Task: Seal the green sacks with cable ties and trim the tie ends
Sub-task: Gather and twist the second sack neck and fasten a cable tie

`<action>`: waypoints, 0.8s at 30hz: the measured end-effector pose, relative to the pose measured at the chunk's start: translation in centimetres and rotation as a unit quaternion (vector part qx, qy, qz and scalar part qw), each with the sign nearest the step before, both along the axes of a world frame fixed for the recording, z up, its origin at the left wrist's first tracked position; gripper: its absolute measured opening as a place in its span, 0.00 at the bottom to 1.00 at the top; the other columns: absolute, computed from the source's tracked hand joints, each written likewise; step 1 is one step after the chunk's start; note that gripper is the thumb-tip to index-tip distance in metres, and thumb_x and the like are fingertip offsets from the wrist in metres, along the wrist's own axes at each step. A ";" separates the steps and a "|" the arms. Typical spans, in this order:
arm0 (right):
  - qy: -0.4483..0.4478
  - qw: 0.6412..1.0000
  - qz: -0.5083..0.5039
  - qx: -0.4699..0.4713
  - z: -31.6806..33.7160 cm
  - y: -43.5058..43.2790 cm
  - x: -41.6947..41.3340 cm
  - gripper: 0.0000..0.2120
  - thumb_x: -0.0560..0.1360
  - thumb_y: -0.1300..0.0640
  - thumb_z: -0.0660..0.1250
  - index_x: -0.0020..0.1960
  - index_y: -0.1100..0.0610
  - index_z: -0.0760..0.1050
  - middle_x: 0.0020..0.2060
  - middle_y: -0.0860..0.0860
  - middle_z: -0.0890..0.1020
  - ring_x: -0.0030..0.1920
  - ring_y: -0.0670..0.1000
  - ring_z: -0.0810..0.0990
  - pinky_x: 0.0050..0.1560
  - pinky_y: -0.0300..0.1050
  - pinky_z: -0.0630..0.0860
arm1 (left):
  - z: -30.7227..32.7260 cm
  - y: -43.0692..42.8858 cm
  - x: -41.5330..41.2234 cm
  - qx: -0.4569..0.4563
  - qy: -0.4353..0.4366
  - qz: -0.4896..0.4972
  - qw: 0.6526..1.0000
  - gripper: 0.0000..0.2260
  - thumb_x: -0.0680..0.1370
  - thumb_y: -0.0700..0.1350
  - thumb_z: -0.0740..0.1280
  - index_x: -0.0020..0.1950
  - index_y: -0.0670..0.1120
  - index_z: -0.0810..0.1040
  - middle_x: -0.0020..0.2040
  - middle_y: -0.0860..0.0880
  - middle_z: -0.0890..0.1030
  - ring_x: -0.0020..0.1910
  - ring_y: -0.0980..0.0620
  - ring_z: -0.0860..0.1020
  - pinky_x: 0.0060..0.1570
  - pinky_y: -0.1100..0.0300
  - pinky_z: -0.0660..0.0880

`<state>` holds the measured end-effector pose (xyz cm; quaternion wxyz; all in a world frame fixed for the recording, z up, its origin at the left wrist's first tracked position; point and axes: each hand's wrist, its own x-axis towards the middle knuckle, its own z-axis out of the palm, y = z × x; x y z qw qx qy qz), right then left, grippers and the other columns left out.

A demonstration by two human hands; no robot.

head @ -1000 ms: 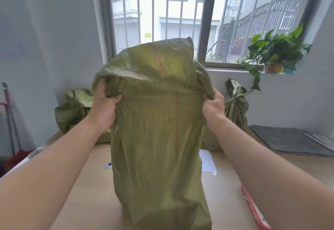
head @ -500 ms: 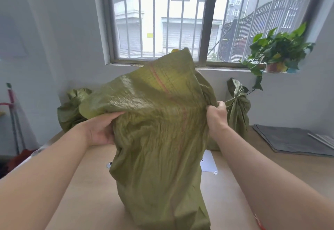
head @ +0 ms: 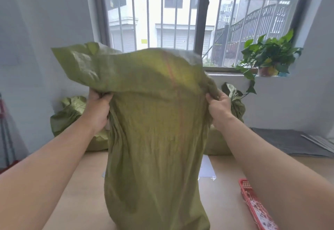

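A tall green woven sack [head: 155, 139] stands upright on the wooden table [head: 81, 184] right in front of me. My left hand [head: 98, 108] clutches its left upper edge and my right hand [head: 219, 108] clutches its right upper edge. The loose top of the sack flares up and to the left above my hands. Two more green sacks sit at the back: one [head: 70, 116] on the left, and one with a gathered neck [head: 235, 101] on the right behind my right hand. No cable tie shows on the sack I hold.
A red plastic basket [head: 256, 206] with small white items lies at the right front, partly under my right arm. White paper [head: 206, 168] lies behind the sack. A grey mat [head: 289, 143] covers the right rear of the table. A potted plant [head: 267, 58] stands on the windowsill.
Both hands stayed on the sack's upper edges. The loose top, which leaned right a second ago, has flopped over toward the left, and my left hand has come back up.
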<state>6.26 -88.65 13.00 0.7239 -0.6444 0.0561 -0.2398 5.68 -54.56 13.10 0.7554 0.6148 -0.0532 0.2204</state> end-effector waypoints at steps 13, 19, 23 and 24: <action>0.017 0.983 -0.107 -0.150 -4.9 2.2 -0.7 0.34 0.78 0.32 0.64 0.74 0.50 0.59 0.68 0.55 0.65 0.67 0.57 0.70 0.67 0.58 0.70 | -2.5 0.2 -1.2 0.020 0.171 -0.104 0.980 0.15 0.81 0.44 0.69 0.68 0.51 0.76 0.60 0.50 0.83 0.56 0.52 0.82 0.49 0.54 0.77; -0.052 0.946 -0.132 -0.292 -6.0 3.9 -2.4 0.33 0.72 0.32 0.72 0.65 0.51 0.66 0.63 0.52 0.64 0.64 0.50 0.62 0.67 0.47 0.58 | -2.3 -0.9 -0.8 0.112 0.124 -0.020 0.986 0.16 0.80 0.51 0.72 0.66 0.49 0.77 0.58 0.53 0.82 0.55 0.48 0.80 0.50 0.48 0.80; 0.058 0.905 -0.138 -0.399 -7.3 3.8 -2.0 0.30 0.70 0.25 0.69 0.55 0.50 0.77 0.59 0.50 0.66 0.63 0.53 0.65 0.69 0.54 0.62 | -3.0 -0.6 -0.3 0.120 0.114 -0.027 0.986 0.20 0.79 0.50 0.73 0.70 0.47 0.77 0.63 0.49 0.82 0.60 0.48 0.81 0.55 0.51 0.77; 0.076 0.900 -0.135 -0.408 -7.3 3.7 -2.0 0.26 0.73 0.29 0.69 0.54 0.50 0.78 0.58 0.50 0.66 0.63 0.55 0.66 0.68 0.55 0.63 | -3.1 -0.3 -0.2 0.120 0.115 -0.040 0.985 0.21 0.79 0.50 0.74 0.70 0.47 0.77 0.63 0.50 0.83 0.61 0.49 0.81 0.56 0.55 0.76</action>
